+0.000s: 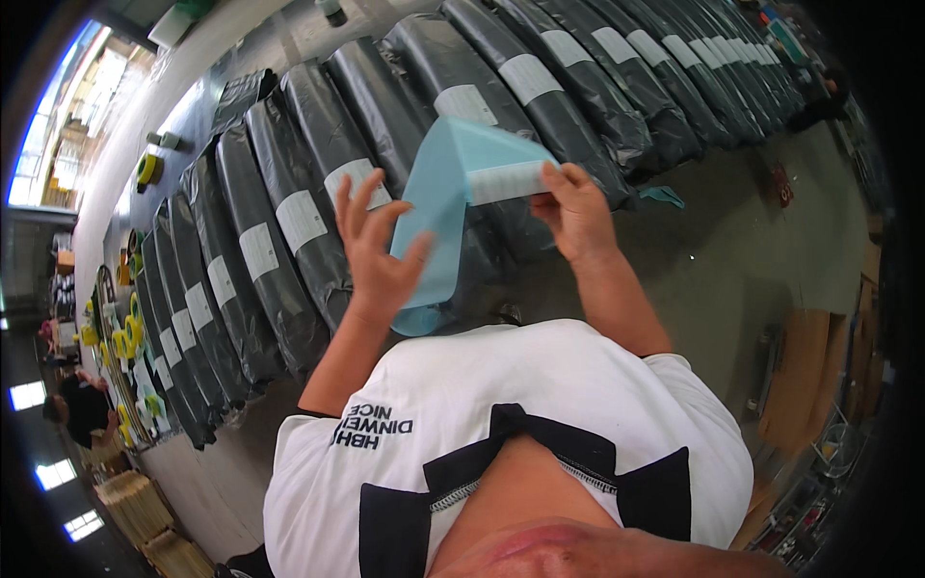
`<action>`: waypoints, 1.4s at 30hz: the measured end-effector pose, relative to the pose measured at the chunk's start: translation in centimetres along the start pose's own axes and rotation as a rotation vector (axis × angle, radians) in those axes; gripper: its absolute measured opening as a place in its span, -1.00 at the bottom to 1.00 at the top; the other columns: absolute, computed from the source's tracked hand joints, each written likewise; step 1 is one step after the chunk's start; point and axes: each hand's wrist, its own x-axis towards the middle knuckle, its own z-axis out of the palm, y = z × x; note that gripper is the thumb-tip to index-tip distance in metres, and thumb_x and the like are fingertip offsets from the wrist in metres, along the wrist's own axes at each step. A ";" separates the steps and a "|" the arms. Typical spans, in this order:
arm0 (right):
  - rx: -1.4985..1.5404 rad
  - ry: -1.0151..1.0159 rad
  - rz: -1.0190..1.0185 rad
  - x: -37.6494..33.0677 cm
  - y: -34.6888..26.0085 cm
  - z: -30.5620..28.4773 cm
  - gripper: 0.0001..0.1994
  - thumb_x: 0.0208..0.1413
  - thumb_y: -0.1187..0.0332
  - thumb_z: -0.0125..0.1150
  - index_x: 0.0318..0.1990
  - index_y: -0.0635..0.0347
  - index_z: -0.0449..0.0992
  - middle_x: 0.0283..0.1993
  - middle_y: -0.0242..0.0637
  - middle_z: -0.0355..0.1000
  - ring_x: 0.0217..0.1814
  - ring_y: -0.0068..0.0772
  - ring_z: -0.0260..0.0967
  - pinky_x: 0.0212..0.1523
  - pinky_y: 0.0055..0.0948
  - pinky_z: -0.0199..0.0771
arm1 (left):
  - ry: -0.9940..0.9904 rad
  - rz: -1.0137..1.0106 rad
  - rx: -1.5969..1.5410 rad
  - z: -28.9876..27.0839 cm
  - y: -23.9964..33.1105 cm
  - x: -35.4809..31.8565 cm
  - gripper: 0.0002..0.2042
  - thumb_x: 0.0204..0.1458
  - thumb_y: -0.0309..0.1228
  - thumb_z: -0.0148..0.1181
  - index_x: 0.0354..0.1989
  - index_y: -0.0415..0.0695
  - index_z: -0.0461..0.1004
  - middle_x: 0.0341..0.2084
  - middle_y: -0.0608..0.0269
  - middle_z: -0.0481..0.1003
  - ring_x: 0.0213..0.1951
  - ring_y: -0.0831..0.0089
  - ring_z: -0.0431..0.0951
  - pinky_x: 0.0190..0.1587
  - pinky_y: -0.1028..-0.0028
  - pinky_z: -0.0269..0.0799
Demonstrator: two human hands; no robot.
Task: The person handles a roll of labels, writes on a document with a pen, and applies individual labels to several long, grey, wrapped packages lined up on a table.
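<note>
Pinching one end of a white label [506, 183] between its thumb and forefinger, my right hand [585, 220] is clamped there in the head view. The label is joined with a light blue strip [438, 178], which bends over at the top and then hangs down on its left side, until near my white shirt [568, 385]. My left hand [379, 252] has its fingers spread apart, just beside the left edge of this strip; whether a fingertip is touching it, I cannot tell.

Label and strip are both raised in front of me, above a row of long black packages [371, 101]. These lie side by side, and many of them carry a white sticker [301, 217]. On the grey floor [713, 279], to the right, there is a small blue scrap [663, 197]. Farther right stands brown cardboard [802, 376]. At far left are yellow rolls [123, 342] and another person [82, 405] in dark clothes.
</note>
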 end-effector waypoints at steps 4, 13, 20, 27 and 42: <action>0.124 -0.058 0.094 0.5 1.1 1.2 -0.73 0.12 0.12 0.27 -0.39 0.11 0.42 -0.50 -0.42 0.38 -0.56 -0.61 0.33 -0.53 -0.61 0.38 | 0.074 0.108 0.003 2.5 2.8 0.7 -0.66 -0.29 -0.38 0.47 -0.31 -0.08 0.49 0.19 0.14 0.26 0.35 -0.06 -0.03 0.27 0.10 0.02; 0.124 -0.068 0.309 -0.4 1.0 1.4 -0.69 0.13 0.08 0.24 -0.32 0.13 0.42 -0.50 -0.43 0.36 -0.59 -0.64 0.31 -0.59 -0.64 0.38 | 0.186 0.161 0.071 3.7 2.1 0.6 -0.74 -0.28 -0.40 0.47 -0.48 -0.10 0.45 0.13 0.15 0.32 0.31 -0.03 0.05 0.27 0.10 0.01; -0.383 -0.401 -0.542 -1.1 1.4 0.8 -0.74 0.06 0.39 0.31 -0.12 0.26 0.46 -0.15 -0.26 0.43 -0.23 -0.46 0.46 -0.27 -0.53 0.53 | 0.101 -0.983 -1.058 3.4 2.5 1.8 -0.69 0.16 -0.17 0.15 -0.33 -0.22 0.54 -0.01 0.26 0.42 0.13 0.45 0.25 0.16 0.33 0.11; -0.625 -0.425 -0.925 0.1 0.6 0.7 -0.79 -0.02 0.56 0.34 -0.20 0.31 0.51 -0.06 -0.23 0.40 -0.20 -0.46 0.46 -0.24 -0.54 0.53 | 0.062 -1.005 -1.059 2.9 1.9 1.2 -0.52 0.11 -0.12 0.19 0.08 -0.23 0.37 -0.05 0.23 0.45 0.09 0.43 0.27 0.15 0.21 0.10; -0.738 -0.410 -0.499 -2.6 -1.5 -1.6 -0.85 -0.06 0.49 0.36 -0.39 0.28 0.47 -0.40 -0.34 0.32 -0.44 -0.54 0.24 -0.46 -0.54 0.24 | -0.563 -0.105 -0.258 3.8 3.9 2.4 -0.75 0.08 -0.35 0.20 -0.08 -0.13 0.54 -0.26 0.21 0.59 -0.23 0.33 0.58 0.15 0.17 0.30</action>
